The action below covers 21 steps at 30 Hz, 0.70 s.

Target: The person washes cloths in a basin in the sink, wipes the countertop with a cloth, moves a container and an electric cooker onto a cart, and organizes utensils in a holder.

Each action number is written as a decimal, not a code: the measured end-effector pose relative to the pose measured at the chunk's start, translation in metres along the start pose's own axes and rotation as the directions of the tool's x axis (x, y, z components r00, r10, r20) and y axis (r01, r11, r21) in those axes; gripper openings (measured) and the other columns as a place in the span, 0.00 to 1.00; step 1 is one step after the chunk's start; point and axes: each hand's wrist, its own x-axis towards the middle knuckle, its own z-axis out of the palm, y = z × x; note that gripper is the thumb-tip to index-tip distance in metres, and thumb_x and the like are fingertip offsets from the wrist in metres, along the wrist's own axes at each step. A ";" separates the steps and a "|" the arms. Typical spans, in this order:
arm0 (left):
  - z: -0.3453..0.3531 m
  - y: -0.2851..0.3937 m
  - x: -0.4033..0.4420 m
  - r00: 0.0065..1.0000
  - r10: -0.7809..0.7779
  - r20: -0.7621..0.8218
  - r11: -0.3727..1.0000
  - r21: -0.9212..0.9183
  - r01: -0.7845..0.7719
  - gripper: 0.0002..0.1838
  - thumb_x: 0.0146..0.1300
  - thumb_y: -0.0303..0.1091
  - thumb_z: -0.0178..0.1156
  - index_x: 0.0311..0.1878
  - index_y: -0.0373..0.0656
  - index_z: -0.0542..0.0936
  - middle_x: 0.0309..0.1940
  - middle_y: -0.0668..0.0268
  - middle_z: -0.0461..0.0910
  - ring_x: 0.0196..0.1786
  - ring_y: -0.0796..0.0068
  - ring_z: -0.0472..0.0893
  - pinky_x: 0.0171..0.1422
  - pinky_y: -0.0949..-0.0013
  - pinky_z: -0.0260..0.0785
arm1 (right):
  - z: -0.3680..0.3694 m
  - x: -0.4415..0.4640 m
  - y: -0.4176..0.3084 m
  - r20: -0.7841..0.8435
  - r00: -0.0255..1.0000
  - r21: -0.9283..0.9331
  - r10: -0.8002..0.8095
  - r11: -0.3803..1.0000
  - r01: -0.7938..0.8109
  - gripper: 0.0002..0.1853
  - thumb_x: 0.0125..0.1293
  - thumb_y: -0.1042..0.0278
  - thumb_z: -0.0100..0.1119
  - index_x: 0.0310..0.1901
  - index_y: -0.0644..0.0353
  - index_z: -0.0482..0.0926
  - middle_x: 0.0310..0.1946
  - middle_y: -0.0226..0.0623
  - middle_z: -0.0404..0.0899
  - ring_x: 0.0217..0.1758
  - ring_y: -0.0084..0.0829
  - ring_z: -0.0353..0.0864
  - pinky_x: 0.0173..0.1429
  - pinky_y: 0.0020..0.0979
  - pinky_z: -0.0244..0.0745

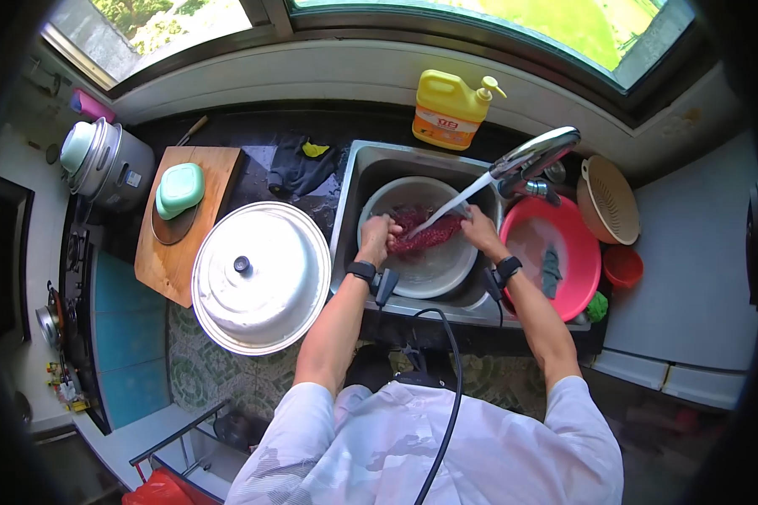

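A dark red cloth [429, 231] is stretched between my two hands over a grey basin [434, 282] in the metal sink [345, 202]. My left hand [379, 236] is closed on the cloth's left end, and my right hand [480, 232] grips its right end. Water from the faucet [535, 151] runs onto the middle of the cloth. Some water lies in the basin below. Both wrists wear black bands with small devices and cables.
A pink basin [577, 252] with a grey-green cloth stands right of the grey one. A large metal lid [261, 282] and a cutting board [177, 261] lie left. Behind the sink is a yellow jug [448, 109]; a beige colander [611, 202] leans at right.
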 end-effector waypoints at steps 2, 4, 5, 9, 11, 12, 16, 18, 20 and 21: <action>-0.006 -0.020 -0.001 0.992 -0.128 -0.024 0.989 0.075 0.129 0.12 0.65 0.38 0.50 0.47 0.42 0.72 0.41 0.53 0.78 0.25 0.69 0.77 0.31 0.69 0.74 | 0.044 0.030 0.043 0.314 0.944 -0.213 -0.105 0.961 0.178 0.25 0.58 0.64 0.53 0.56 0.65 0.68 0.45 0.62 0.74 0.51 0.58 0.73 0.57 0.47 0.68; -0.008 -0.044 0.002 0.969 -0.245 0.008 0.954 0.178 0.240 0.19 0.66 0.39 0.49 0.59 0.49 0.67 0.58 0.51 0.67 0.45 0.52 0.79 0.44 0.51 0.76 | 0.063 0.017 0.029 0.388 0.899 -0.181 -0.202 0.940 0.289 0.28 0.58 0.61 0.54 0.60 0.59 0.65 0.55 0.64 0.65 0.55 0.61 0.70 0.60 0.49 0.67; -0.009 -0.054 0.003 0.959 -0.279 0.046 0.942 0.205 0.265 0.22 0.66 0.40 0.49 0.62 0.51 0.64 0.62 0.53 0.63 0.52 0.46 0.73 0.49 0.46 0.73 | 0.073 0.014 0.017 0.523 0.851 -0.262 -0.041 0.943 0.207 0.31 0.59 0.62 0.55 0.64 0.57 0.61 0.68 0.63 0.47 0.63 0.65 0.60 0.67 0.50 0.61; 0.001 -0.086 0.005 0.932 -0.361 0.038 0.931 0.073 0.357 0.23 0.67 0.46 0.48 0.64 0.58 0.61 0.66 0.54 0.57 0.63 0.42 0.64 0.65 0.39 0.58 | 0.103 0.003 -0.003 0.551 0.828 -0.449 0.102 0.873 0.190 0.33 0.57 0.57 0.59 0.64 0.55 0.64 0.67 0.59 0.54 0.60 0.58 0.68 0.63 0.45 0.66; 0.004 -0.098 0.007 0.911 -0.400 0.101 0.913 -0.045 0.406 0.24 0.68 0.50 0.46 0.64 0.56 0.62 0.66 0.55 0.59 0.66 0.47 0.63 0.67 0.40 0.55 | 0.101 0.013 -0.005 0.783 0.618 -0.016 0.071 0.995 -0.094 0.24 0.57 0.59 0.58 0.55 0.59 0.75 0.53 0.50 0.75 0.52 0.41 0.77 0.55 0.37 0.71; -0.004 -0.109 0.018 0.898 -0.404 0.173 0.899 -0.106 0.425 0.25 0.68 0.53 0.46 0.63 0.54 0.62 0.65 0.55 0.61 0.66 0.50 0.63 0.67 0.40 0.55 | 0.105 0.009 -0.003 0.819 0.573 0.216 0.026 0.912 -0.350 0.16 0.57 0.64 0.57 0.45 0.61 0.80 0.37 0.37 0.81 0.43 0.27 0.77 0.48 0.29 0.71; -0.007 -0.138 0.054 0.931 -0.220 0.292 0.751 -0.558 0.352 0.28 0.67 0.59 0.41 0.59 0.46 0.65 0.54 0.54 0.71 0.57 0.53 0.71 0.61 0.43 0.63 | 0.101 0.001 -0.016 0.775 0.607 0.537 -0.178 0.692 -0.482 0.10 0.54 0.71 0.57 0.39 0.60 0.78 0.32 0.26 0.79 0.33 0.18 0.74 0.39 0.22 0.69; 0.009 -0.098 0.034 0.956 -0.238 0.173 0.832 -0.471 0.292 0.27 0.68 0.58 0.40 0.57 0.46 0.68 0.52 0.54 0.72 0.52 0.55 0.75 0.55 0.49 0.70 | 0.062 -0.008 -0.046 0.731 0.638 0.608 -0.243 0.657 -0.446 0.09 0.53 0.70 0.56 0.37 0.62 0.78 0.32 0.29 0.79 0.33 0.22 0.75 0.41 0.24 0.71; 0.011 -0.092 0.024 0.999 0.015 0.038 0.931 -0.365 -0.001 0.26 0.69 0.57 0.39 0.54 0.44 0.70 0.48 0.55 0.74 0.49 0.60 0.77 0.50 0.55 0.74 | 0.041 -0.015 -0.067 0.657 0.688 0.657 -0.308 0.681 -0.324 0.13 0.53 0.68 0.55 0.39 0.66 0.79 0.34 0.31 0.79 0.36 0.23 0.76 0.43 0.24 0.71; 0.012 -0.098 0.035 0.992 0.032 0.118 0.881 -0.473 0.028 0.27 0.68 0.58 0.39 0.51 0.44 0.72 0.45 0.57 0.76 0.46 0.60 0.78 0.47 0.53 0.74 | 0.019 -0.021 -0.093 0.659 0.678 0.670 -0.325 0.664 -0.333 0.15 0.53 0.67 0.54 0.40 0.67 0.78 0.35 0.31 0.79 0.37 0.23 0.77 0.44 0.24 0.71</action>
